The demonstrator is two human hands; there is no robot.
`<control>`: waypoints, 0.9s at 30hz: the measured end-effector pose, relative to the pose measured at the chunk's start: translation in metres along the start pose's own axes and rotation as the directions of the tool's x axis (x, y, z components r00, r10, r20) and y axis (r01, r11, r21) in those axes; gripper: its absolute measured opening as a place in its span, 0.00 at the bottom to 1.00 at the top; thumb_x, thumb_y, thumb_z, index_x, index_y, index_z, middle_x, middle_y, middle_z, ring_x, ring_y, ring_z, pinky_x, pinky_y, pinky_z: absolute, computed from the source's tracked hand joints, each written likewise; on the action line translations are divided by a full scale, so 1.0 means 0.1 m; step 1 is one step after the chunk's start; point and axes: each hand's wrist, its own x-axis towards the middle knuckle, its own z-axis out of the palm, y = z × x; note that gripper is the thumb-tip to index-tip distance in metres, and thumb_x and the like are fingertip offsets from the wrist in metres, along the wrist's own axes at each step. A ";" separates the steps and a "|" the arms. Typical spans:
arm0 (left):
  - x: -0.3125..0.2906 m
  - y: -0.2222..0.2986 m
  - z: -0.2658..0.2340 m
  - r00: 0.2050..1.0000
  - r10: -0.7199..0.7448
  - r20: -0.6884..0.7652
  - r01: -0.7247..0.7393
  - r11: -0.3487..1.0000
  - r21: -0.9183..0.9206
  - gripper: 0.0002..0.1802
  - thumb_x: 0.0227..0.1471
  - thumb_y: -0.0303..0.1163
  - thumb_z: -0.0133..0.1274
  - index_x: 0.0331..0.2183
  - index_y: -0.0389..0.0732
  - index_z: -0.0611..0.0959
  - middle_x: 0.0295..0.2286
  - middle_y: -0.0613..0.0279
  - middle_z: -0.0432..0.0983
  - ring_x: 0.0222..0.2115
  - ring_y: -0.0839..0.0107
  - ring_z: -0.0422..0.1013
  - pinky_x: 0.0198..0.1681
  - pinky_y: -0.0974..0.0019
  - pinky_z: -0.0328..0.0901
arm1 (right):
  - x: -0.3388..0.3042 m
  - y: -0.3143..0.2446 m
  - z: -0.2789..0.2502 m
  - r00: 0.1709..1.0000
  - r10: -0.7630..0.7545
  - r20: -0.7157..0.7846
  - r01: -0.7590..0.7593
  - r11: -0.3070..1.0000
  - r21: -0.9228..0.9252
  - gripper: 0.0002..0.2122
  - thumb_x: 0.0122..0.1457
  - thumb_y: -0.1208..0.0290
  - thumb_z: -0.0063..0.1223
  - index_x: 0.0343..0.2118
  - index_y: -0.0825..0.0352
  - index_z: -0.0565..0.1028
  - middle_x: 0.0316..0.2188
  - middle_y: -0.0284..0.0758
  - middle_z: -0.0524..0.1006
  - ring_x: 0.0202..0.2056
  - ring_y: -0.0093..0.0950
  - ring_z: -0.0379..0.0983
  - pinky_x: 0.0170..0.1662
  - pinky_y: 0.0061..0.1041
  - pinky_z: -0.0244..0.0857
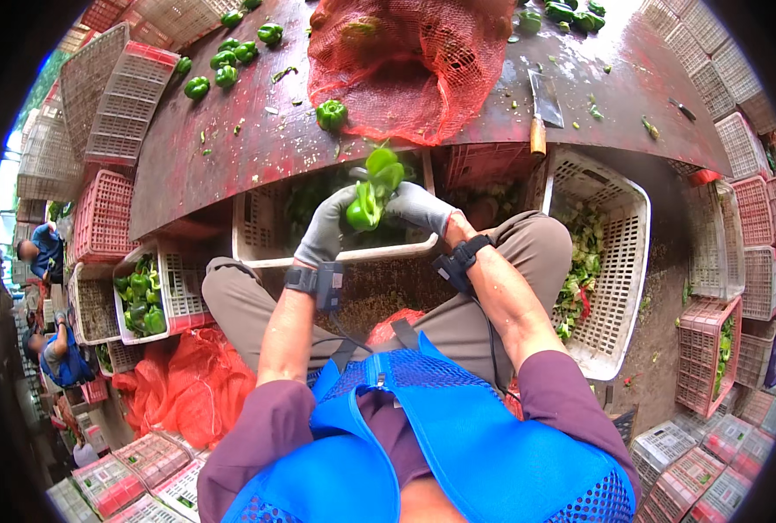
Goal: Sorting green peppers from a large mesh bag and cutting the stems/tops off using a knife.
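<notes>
Between my gloved hands is a green bell pepper [366, 207], torn open, its upper part slightly blurred. My left hand [325, 227] is closed on its left side, and my right hand [418, 209] grips it from the right. Both hands are over a white plastic crate [344, 260] tucked against the table's near edge, with green peppers dimly visible inside. A whole green pepper [330, 115] lies on the table beyond my hands, beside a red mesh sack [405, 78]. On the right, a cleaver [545, 100] rests with its wooden handle at the table's edge.
At my right knee stands a white crate [615, 288] of green trimmings. Several peppers [224, 59] lie on the dark table [231, 148] at far left. A pepper-filled crate [144, 296] and red mesh sacks [192, 383] sit on my left, with people [65, 349] beyond. Stacked crates line both sides.
</notes>
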 end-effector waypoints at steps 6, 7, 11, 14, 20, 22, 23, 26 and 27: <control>-0.17 0.17 -0.32 0.998 -0.062 0.000 0.060 0.960 -0.275 0.21 0.64 0.43 0.45 0.51 0.38 0.75 0.47 0.55 0.76 0.44 0.63 0.76 0.44 0.57 0.74 | 0.45 0.36 -0.08 0.993 -0.008 -0.115 -0.054 0.847 -0.529 0.15 0.51 0.63 0.57 0.38 0.67 0.78 0.32 0.41 0.81 0.29 0.31 0.79 0.32 0.30 0.71; -0.15 0.20 -0.34 0.998 -0.044 0.053 0.058 0.951 -0.305 0.21 0.64 0.43 0.44 0.51 0.39 0.75 0.47 0.55 0.76 0.44 0.62 0.76 0.44 0.55 0.74 | 0.43 0.23 -0.12 0.972 -0.085 -0.218 -0.033 0.873 -0.487 0.16 0.52 0.60 0.58 0.39 0.66 0.78 0.36 0.42 0.81 0.34 0.32 0.80 0.36 0.31 0.71; -0.06 0.08 -0.06 0.997 0.053 -0.049 -0.060 0.985 -0.161 0.27 0.64 0.47 0.45 0.58 0.41 0.71 0.49 0.59 0.74 0.48 0.63 0.73 0.48 0.58 0.72 | 0.14 -0.06 -0.06 0.744 -0.656 -0.122 0.442 0.622 -0.646 0.20 0.54 0.56 0.58 0.49 0.56 0.75 0.35 0.46 0.79 0.35 0.41 0.78 0.38 0.37 0.72; 0.07 -0.33 -0.42 0.985 0.119 0.122 -0.093 0.976 -0.196 0.39 0.60 0.45 0.52 0.66 0.50 0.54 0.53 0.61 0.68 0.49 0.67 0.70 0.49 0.62 0.69 | 0.14 0.10 0.13 0.729 -0.681 -0.065 0.434 0.534 -0.725 0.23 0.52 0.57 0.59 0.52 0.51 0.72 0.36 0.49 0.76 0.37 0.50 0.76 0.40 0.42 0.71; -0.03 -0.33 -0.13 0.964 -0.055 0.261 0.091 0.987 -0.129 0.57 0.51 0.41 0.63 0.68 0.56 0.41 0.56 0.56 0.64 0.51 0.59 0.68 0.49 0.58 0.68 | -0.19 0.11 -0.03 0.903 -0.428 0.019 0.318 0.641 -0.698 0.29 0.47 0.56 0.66 0.54 0.51 0.71 0.42 0.47 0.73 0.42 0.48 0.74 0.45 0.40 0.69; -0.12 -0.21 -0.11 0.941 -0.114 0.320 0.137 0.989 -0.050 0.55 0.52 0.40 0.61 0.68 0.56 0.42 0.56 0.57 0.63 0.52 0.60 0.67 0.48 0.58 0.68 | -0.21 0.10 0.04 0.881 -0.466 0.079 0.377 0.594 -0.710 0.29 0.44 0.59 0.67 0.53 0.52 0.71 0.41 0.45 0.74 0.42 0.46 0.75 0.45 0.40 0.70; -0.16 -0.17 0.00 0.934 -0.152 0.324 0.173 0.984 -0.036 0.54 0.52 0.39 0.61 0.68 0.56 0.43 0.56 0.57 0.62 0.52 0.61 0.66 0.47 0.58 0.68 | -0.17 0.17 0.05 0.846 -0.520 0.119 0.439 0.553 -0.708 0.29 0.44 0.60 0.67 0.53 0.53 0.71 0.41 0.44 0.74 0.41 0.45 0.76 0.45 0.40 0.70; -0.15 -0.24 -0.15 0.945 -0.126 0.301 0.147 0.988 -0.049 0.51 0.53 0.38 0.59 0.68 0.56 0.45 0.55 0.57 0.64 0.49 0.63 0.68 0.42 0.59 0.69 | -0.17 0.07 0.17 0.827 -0.554 0.092 0.429 0.518 -0.740 0.25 0.44 0.62 0.66 0.48 0.56 0.72 0.40 0.43 0.75 0.41 0.45 0.76 0.43 0.41 0.71; -0.16 -0.23 -0.11 0.938 -0.091 0.334 0.143 0.980 -0.137 0.50 0.53 0.38 0.59 0.68 0.55 0.46 0.53 0.57 0.66 0.47 0.63 0.69 0.40 0.60 0.69 | -0.18 0.06 0.17 0.818 -0.572 0.062 0.419 0.520 -0.745 0.23 0.45 0.62 0.66 0.46 0.56 0.73 0.39 0.42 0.76 0.40 0.45 0.76 0.42 0.41 0.71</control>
